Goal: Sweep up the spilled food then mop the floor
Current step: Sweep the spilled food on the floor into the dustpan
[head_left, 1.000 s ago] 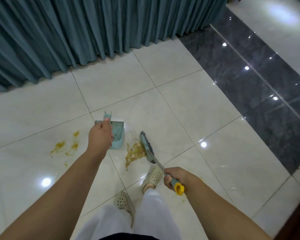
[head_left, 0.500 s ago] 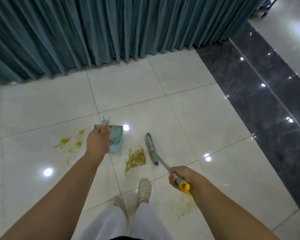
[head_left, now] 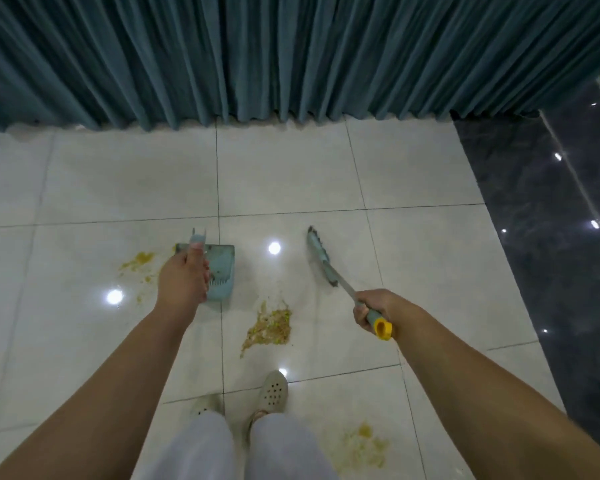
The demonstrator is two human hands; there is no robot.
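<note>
Around the handle of a pale blue dustpan [head_left: 220,271], the left hand [head_left: 183,278] was curled tight, thumb lying along the top of the handle, and the pan hung just beyond its knuckles with its toothed edge toward the person. Across from it, the right hand [head_left: 374,308] was wrapped round the grey grip of a short broom [head_left: 323,263], whose yellow end cap stuck out behind the fist; the shaft ran forward and to the left from that hand to a blue brush head, which stood well clear of the food. Between the two hands and a little nearer the body lay the main pile of spilled food [head_left: 269,327], a yellow-green mash on the white floor tiles [head_left: 413,174]. Left of the dustpan hand were smaller yellow smears [head_left: 137,263], and behind the broom hand, close under the forearm, a paler stain [head_left: 361,445]. Below the hands stood two perforated cream shoes [head_left: 273,391] and light trouser legs. Farther out, beyond both tools, a teal curtain [head_left: 291,53] hung to the floor, and a dark glossy strip of tiles [head_left: 551,237] ran along the right.
</note>
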